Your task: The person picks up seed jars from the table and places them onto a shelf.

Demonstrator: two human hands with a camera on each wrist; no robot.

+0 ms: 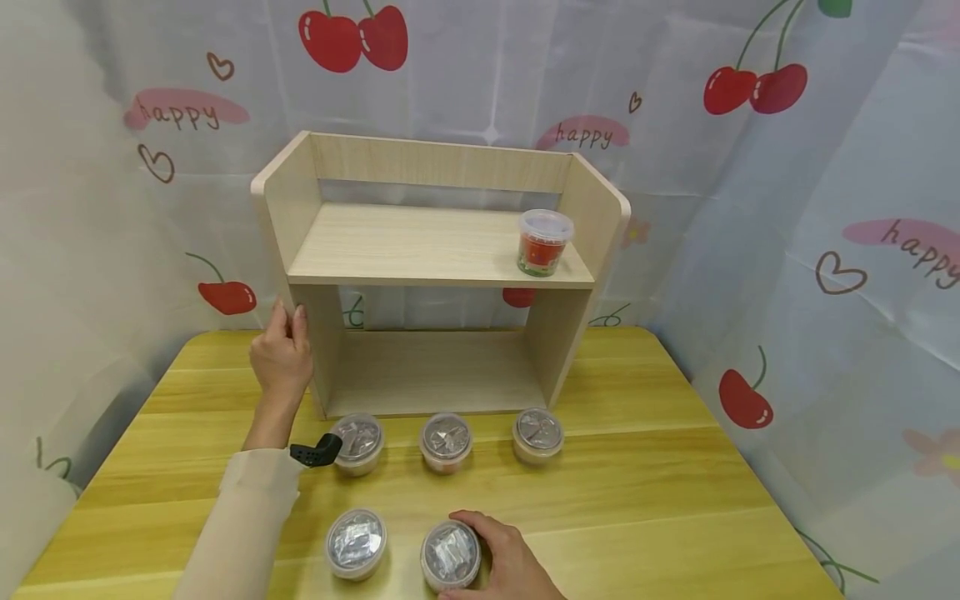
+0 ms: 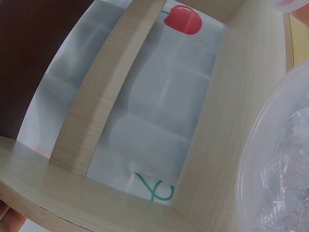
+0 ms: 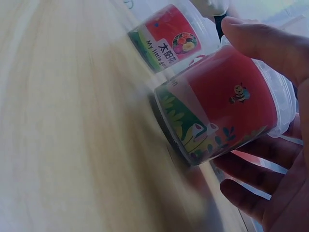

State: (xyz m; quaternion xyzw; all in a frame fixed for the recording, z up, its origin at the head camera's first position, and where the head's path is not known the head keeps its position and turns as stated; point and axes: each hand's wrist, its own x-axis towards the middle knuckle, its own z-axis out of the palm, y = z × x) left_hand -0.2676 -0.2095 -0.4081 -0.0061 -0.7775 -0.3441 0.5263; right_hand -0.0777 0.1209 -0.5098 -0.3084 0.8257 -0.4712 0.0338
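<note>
At the small two-tier wooden shelf (image 1: 420,242), my left hand (image 1: 282,357) grips the edge of the left side panel. In the left wrist view only some of its fingertips (image 2: 11,221) show beside the panel. My right hand (image 1: 513,560) holds a clear lidded plastic cup (image 1: 451,556) near the table's front, thumb and fingers around its sides. The right wrist view shows this cup's red label (image 3: 231,92) with a bee and green plants. Whether its base touches the table I cannot tell. Left of it stands another lidded cup (image 1: 356,544).
Three more lidded cups, left (image 1: 358,444), middle (image 1: 446,443) and right (image 1: 537,436), stand in a row before the shelf. A red-labelled cup (image 1: 543,242) sits on the upper tier's right end. Printed curtains (image 1: 450,92) surround the wooden table (image 1: 645,500).
</note>
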